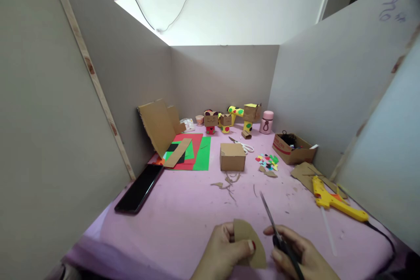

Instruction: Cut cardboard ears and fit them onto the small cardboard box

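Note:
My left hand [225,251] pinches a rounded piece of brown cardboard [251,240] at the bottom centre of the view, thumb on its face. Beside it, my right hand [303,256] grips black scissors [274,225], whose blades point up and to the left, just right of the cardboard piece. Both hands hover over the pink table cover [183,214] near its front edge.
A small cardboard box [232,156] sits mid-table, with paper scraps [267,162], white scissors [242,144] and cardboard figures [229,120] behind. A yellow glue gun [334,201] lies right, a phone [140,189] left, coloured sheets [193,153] and leaning cardboard [157,124] at back left. Partition walls enclose the table.

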A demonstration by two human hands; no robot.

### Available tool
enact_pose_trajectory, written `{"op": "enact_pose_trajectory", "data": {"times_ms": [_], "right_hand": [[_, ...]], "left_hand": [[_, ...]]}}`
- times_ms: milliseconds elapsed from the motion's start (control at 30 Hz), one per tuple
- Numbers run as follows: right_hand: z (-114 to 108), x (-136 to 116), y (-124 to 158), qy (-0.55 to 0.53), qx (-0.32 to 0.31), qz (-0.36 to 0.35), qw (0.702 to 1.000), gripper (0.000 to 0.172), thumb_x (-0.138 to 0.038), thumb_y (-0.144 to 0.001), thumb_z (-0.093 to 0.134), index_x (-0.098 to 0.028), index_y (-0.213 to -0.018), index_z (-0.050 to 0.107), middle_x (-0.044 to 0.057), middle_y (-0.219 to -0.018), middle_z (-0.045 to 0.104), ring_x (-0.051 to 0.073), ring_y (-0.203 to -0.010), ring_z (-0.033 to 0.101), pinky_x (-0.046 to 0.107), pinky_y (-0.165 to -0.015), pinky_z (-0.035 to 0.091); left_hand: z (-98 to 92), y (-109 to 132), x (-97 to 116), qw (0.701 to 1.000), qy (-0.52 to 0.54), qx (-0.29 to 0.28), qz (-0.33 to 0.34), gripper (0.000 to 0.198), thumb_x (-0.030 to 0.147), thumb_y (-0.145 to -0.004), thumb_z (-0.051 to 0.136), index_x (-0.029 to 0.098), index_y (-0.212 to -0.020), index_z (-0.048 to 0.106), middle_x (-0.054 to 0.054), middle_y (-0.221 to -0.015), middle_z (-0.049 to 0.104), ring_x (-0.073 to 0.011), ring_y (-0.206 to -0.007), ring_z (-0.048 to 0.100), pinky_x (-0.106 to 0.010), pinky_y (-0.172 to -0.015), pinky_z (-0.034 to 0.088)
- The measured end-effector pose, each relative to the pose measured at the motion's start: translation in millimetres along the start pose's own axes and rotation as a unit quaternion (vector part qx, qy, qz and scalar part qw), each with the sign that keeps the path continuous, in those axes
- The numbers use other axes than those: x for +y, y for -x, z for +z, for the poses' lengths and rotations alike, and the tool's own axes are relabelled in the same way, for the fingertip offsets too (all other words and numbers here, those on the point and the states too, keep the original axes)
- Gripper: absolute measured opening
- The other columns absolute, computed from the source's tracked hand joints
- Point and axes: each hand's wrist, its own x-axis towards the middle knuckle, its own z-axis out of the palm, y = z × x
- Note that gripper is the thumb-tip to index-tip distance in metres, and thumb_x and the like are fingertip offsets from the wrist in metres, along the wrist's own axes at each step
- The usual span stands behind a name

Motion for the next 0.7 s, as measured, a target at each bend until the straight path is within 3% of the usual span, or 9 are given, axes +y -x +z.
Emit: {"op": "enact_pose_trajectory", "data": {"times_ms": [233, 433, 633, 700], "right_hand": [[10, -29, -17, -0.005, -0.032, -0.011, 0.999, 0.040, -0.035, -0.063, 0.070, -0.017, -0.095, 0.054, -0.008, -0.055, 0.046, 0.008, -0.046, 0.038, 0.021, -0.045, 0.031], [11, -27, -16, 0.026, -0.057, -0.041, 0.997, 0.037, -0.029, -0.060, 0.071, -0.017, -0.091, 0.056, -0.007, -0.059, 0.044, 0.010, -0.055, 0.041, 0.022, -0.051, 0.033], [15, -13, -14, -0.012, -0.014, -0.076, 0.997, 0.036, -0.030, -0.063, 0.072, -0.019, -0.094, 0.058, -0.004, -0.065, 0.053, 0.012, -0.059, 0.048, 0.022, -0.055, 0.040], [18, -10, -15, -0.044, 0.036, -0.090, 0.994, 0.037, -0.031, -0.062, 0.074, -0.020, -0.094, 0.059, -0.003, -0.066, 0.056, 0.013, -0.060, 0.052, 0.023, -0.056, 0.042]], "left_hand": [[3.1, 3, 23, 0.992, -0.115, -0.050, -0.004, 0.008, 0.009, -0.057, 0.057, 0.012, -0.061, 0.063, 0.003, -0.054, 0.052, -0.0088, -0.050, 0.044, -0.020, -0.050, 0.032], [0.5, 3, 28, 0.975, -0.195, -0.105, -0.027, 0.008, 0.008, -0.057, 0.055, 0.015, -0.054, 0.055, 0.006, -0.052, 0.045, -0.0083, -0.049, 0.037, -0.020, -0.047, 0.027], [-1.9, -1, 28, 0.980, -0.155, -0.118, -0.042, 0.005, 0.010, -0.058, 0.061, 0.013, -0.061, 0.058, 0.005, -0.056, 0.047, -0.0076, -0.051, 0.038, -0.020, -0.050, 0.027], [-3.6, -2, 28, 0.987, -0.121, -0.099, -0.029, 0.019, 0.014, -0.057, 0.069, 0.012, -0.074, 0.061, 0.003, -0.064, 0.056, -0.0096, -0.057, 0.047, -0.021, -0.056, 0.033]]}}
